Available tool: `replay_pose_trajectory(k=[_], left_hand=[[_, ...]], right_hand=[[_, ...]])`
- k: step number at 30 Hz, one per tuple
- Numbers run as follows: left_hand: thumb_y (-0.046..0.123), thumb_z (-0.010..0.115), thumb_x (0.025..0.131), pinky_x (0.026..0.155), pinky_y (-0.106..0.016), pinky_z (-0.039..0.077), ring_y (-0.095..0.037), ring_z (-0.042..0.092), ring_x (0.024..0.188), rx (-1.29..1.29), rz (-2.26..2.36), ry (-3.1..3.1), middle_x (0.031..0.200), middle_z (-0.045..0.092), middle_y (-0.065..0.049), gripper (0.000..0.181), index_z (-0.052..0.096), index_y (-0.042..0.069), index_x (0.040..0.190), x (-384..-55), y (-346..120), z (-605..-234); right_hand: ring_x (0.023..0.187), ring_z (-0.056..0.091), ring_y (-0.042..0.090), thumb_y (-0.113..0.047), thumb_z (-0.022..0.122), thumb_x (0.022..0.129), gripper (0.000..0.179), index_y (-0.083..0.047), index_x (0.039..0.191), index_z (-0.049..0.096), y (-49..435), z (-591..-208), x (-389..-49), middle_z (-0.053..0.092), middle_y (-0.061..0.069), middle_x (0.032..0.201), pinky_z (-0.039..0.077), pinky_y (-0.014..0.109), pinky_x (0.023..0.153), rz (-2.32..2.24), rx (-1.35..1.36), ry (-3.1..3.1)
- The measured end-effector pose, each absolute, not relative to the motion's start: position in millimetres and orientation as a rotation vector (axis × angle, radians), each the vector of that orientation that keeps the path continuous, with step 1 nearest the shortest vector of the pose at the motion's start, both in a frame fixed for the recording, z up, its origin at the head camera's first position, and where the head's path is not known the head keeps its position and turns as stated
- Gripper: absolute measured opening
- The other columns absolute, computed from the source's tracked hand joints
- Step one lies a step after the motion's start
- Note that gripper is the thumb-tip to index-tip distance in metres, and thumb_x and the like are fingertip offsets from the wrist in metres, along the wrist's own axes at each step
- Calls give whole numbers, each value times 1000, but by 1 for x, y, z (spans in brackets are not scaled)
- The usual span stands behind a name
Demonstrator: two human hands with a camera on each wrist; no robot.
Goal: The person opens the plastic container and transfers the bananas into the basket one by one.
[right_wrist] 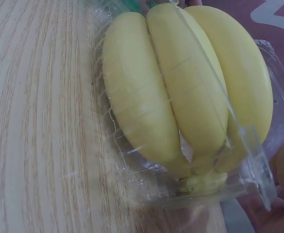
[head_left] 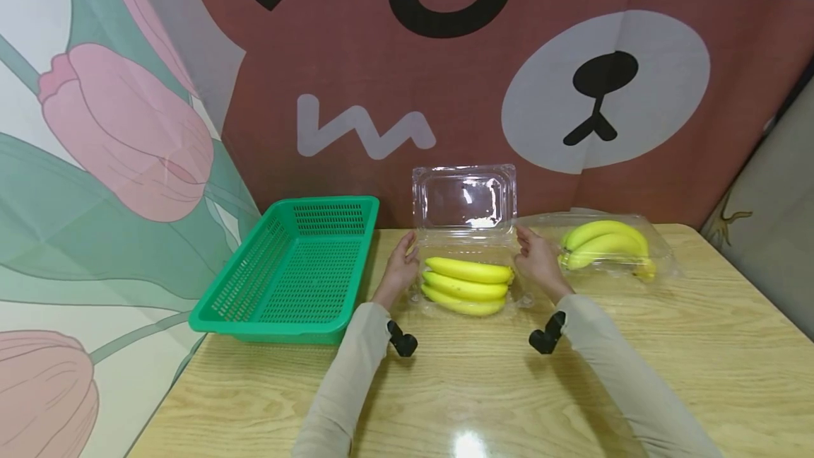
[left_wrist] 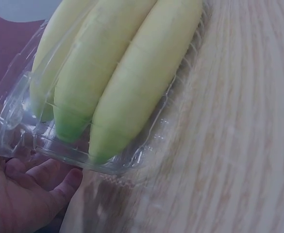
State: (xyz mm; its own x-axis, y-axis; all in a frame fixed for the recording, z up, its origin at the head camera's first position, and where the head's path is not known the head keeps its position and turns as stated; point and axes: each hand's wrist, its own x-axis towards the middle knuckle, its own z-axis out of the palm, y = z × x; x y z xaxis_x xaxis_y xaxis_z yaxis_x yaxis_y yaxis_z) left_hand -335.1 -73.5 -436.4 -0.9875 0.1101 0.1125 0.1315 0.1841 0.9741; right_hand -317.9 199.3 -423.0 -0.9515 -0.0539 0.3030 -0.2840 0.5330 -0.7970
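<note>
A clear plastic clamshell box [head_left: 525, 298] stands on the table with its lid [head_left: 466, 198] raised at the back. In its base lies a bunch of yellow bananas [head_left: 467, 290], their greenish tips [left_wrist: 71, 126] towards the left and the joined stem [right_wrist: 205, 182] towards the right. My left hand [head_left: 399, 271] is at the box's left side, fingers reaching towards the hinge; in the left wrist view they lie loosely beside the box's end. At the right side, my right hand [head_left: 539, 263] has its fingertips by the lid's lower corner; the box corner partly hides them in the right wrist view.
A green perforated plastic basket [head_left: 365, 281] stands on the left of the wooden table [head_left: 470, 387]. To the right is another clear box [head_left: 664, 249] with a bunch of bananas [head_left: 607, 244] in it. A printed cloth [head_left: 356, 55] hangs close behind the table.
</note>
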Motion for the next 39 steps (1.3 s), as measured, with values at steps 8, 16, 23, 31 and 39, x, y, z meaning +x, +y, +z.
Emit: replay_pose_trajectory(k=[8, 16, 23, 31, 39], left_hand=[[-17, 37, 92, 108, -39, 33, -37, 35, 135, -249, -2003, -2368, 154, 26, -21, 60, 25, -4, 150, -335, -72, -438], [-15, 36, 93, 109, -39, 31, -38, 33, 136, -228, -2054, -2315, 152, 28, -24, 57, 25, -7, 148, -333, -69, -440], [-9, 40, 97, 110, -40, 29, -37, 33, 136, -195, -2062, -2304, 152, 29, -23, 54, 26, -5, 149, -332, -70, -440], [1, 47, 100, 111, -41, 27, -36, 29, 138, -161, -2013, -2333, 152, 30, -21, 53, 28, -4, 149, -328, -71, -436], [7, 54, 99, 113, -42, 23, -34, 28, 139, -157, -1893, -2359, 149, 35, -21, 53, 34, -3, 147, -322, -71, -427]], right_hand=[[128, 35, 51, 17, 39, 77, 64, 20, 140, 28, 199, -423, -317, 31, 39, 141, 37, 52, 102, 1377, 309, -2554], [128, 36, 51, 16, 41, 78, 64, 20, 140, 28, 199, -420, -314, 32, 39, 141, 37, 53, 101, 1363, 323, -2562], [127, 37, 52, 14, 42, 79, 64, 20, 141, 27, 201, -421, -313, 32, 39, 141, 38, 53, 100, 1334, 318, -2573], [124, 41, 52, 8, 48, 86, 61, 18, 142, 27, 201, -416, -310, 34, 37, 141, 39, 55, 99, 1277, 274, -2610], [133, 32, 48, -3, 51, 95, 60, 12, 147, 24, 203, -413, -308, 27, 32, 149, 34, 51, 105, 1363, 256, -2596]])
